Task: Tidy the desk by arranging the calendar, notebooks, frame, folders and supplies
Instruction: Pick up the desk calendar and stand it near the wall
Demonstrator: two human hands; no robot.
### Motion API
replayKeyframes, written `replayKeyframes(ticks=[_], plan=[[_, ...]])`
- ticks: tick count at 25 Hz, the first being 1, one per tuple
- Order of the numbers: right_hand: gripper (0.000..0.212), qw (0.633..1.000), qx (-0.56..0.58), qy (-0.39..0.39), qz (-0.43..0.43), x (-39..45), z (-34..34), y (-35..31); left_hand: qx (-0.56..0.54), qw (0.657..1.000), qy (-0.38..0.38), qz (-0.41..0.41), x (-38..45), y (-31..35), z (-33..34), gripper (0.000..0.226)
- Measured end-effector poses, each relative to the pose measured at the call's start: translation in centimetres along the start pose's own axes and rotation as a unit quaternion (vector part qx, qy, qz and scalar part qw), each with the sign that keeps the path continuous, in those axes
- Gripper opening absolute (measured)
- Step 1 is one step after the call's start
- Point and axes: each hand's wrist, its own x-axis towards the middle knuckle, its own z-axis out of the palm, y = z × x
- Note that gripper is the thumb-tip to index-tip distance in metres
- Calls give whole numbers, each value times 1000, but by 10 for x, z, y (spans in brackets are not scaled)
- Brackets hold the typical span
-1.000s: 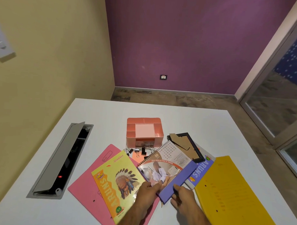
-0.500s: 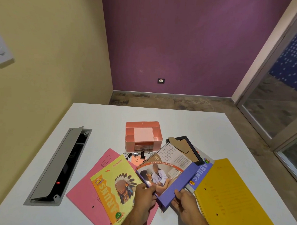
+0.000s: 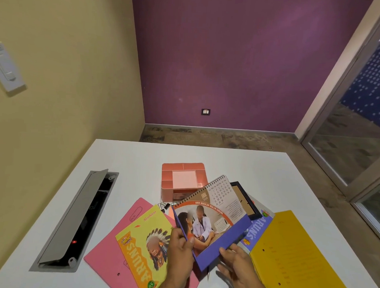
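Observation:
A spiral-bound desk calendar (image 3: 212, 215) with a purple base is lifted off the white desk (image 3: 128, 161), tilted up. My left hand (image 3: 180, 251) pinches its near left edge, and my right hand (image 3: 237, 262) grips its purple near edge. A yellow notebook (image 3: 142, 245) lies on a pink folder (image 3: 107, 263) at the left. A blue notebook (image 3: 257, 230) and a black picture frame (image 3: 246, 201) lie partly hidden behind the calendar. A yellow folder (image 3: 297, 255) lies on the right.
A pink desk organiser (image 3: 183, 178) stands behind the calendar, with black binder clips (image 3: 164, 206) in front of it. An open grey cable hatch (image 3: 74, 221) is set in the desk at the left. Bare desk surface stretches behind the organiser.
Both hands have raised the calendar off the pile and tilted its far end up. The view has tipped upward a little.

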Motion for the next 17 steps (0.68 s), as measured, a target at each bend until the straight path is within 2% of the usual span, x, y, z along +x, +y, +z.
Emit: replayKeyframes(ticks=[4,7,8,10,12,17], plan=[[42,987,61,92,-113,4,-2,-20,-3,999,-17,47,1,12,-7,17],[78,968,56,133,-207,4,-9,-43,-10,997,-22,70,7,17,-12,23],[82,962,19,138,-236,2,-11,-49,-1,996,-21,81,10,17,-14,25],[73,945,-76,145,-283,1,-12,-56,8,995,-14,101,12,22,-17,25],[65,928,-120,165,-310,-3,-8,-58,1,993,-4,117,15,28,-20,24],[58,910,-112,199,-347,-16,9,-56,-16,987,26,155,18,41,-28,26]])
